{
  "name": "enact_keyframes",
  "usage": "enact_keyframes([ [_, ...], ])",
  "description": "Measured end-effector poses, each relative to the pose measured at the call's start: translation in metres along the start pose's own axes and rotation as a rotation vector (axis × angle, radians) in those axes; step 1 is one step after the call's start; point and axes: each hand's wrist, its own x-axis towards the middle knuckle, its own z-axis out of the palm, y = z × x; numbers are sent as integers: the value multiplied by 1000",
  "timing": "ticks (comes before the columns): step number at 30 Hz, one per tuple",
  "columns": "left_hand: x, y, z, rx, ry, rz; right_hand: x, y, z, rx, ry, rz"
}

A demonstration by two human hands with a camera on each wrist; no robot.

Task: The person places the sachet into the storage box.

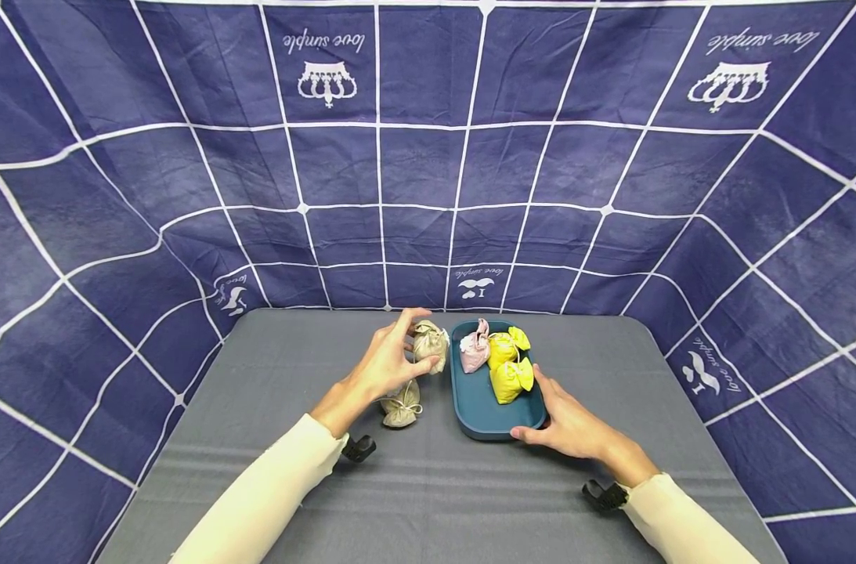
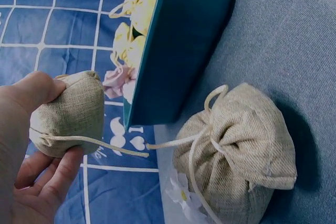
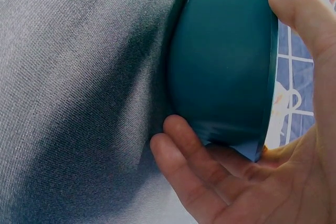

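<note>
Between thumb and fingers, my left hand (image 1: 387, 360) holds a beige drawstring pouch (image 1: 431, 348) just left of the tray. In the left wrist view that pouch (image 2: 73, 111) hangs by the tray's end, its cord trailing. A second beige pouch (image 1: 401, 406) lies on the table near my left wrist, with a white flower beside its cord (image 2: 184, 195). My right hand (image 1: 568, 419) grips the near right corner of the blue tray (image 1: 473, 419), thumb at the rim, fingers along the outer wall. Inside the tray are a pink pouch (image 1: 474, 352) and two yellow pouches (image 1: 510, 381).
A grey cloth covers the table (image 1: 428, 501). Blue checked fabric (image 1: 420, 172) with white lines stands behind it and on both sides. Each wrist wears a black strap (image 1: 359, 448).
</note>
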Motion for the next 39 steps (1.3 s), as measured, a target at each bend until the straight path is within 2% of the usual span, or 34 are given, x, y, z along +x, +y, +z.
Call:
enact_keyframes([
  [12,3,13,6,-9,-36,1,0,0,1,-7,8,-11],
  [24,9,25,13,-18,-44,42,-1,0,1,-2,18,-25],
  [29,13,30,17,-17,-61,47,-1,0,1,1,13,-19],
  [39,22,38,31,-3,-93,103,1,3,1,7,-2,-3],
])
